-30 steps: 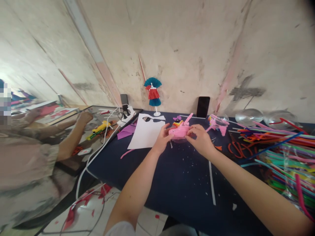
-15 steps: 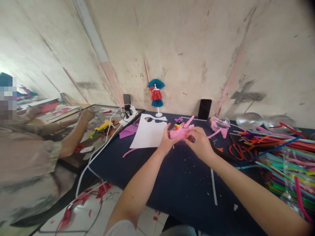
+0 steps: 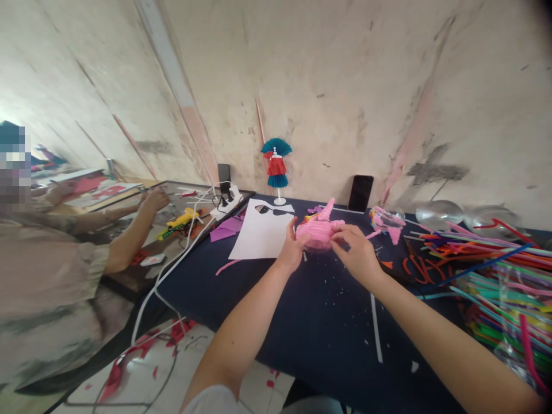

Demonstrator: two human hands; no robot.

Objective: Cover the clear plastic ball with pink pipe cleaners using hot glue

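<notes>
Between my hands, just above the dark blue tabletop, is a pink fuzzy pipe-cleaner craft with a rounded body and a pointed piece sticking up. My left hand grips its left side, thumb toward me. On its right side, the fingers of my right hand pinch the pink edge. A bit of yellow and rainbow colour shows behind the craft, partly hidden. A similar pink piece with a clear round part lies to the right. A white sheet of paper lies left of my hands.
Bundles of coloured pipe cleaners fill the right side near clear plastic domes. A phone leans on the wall beside a small dress stand. At left are a power strip, a yellow glue gun and a co-worker's arm.
The pink craft has turned in my hands, so its pointed piece stands more upright and more of its rounded side shows. My right hand has shifted slightly right. The view has moved a little.
</notes>
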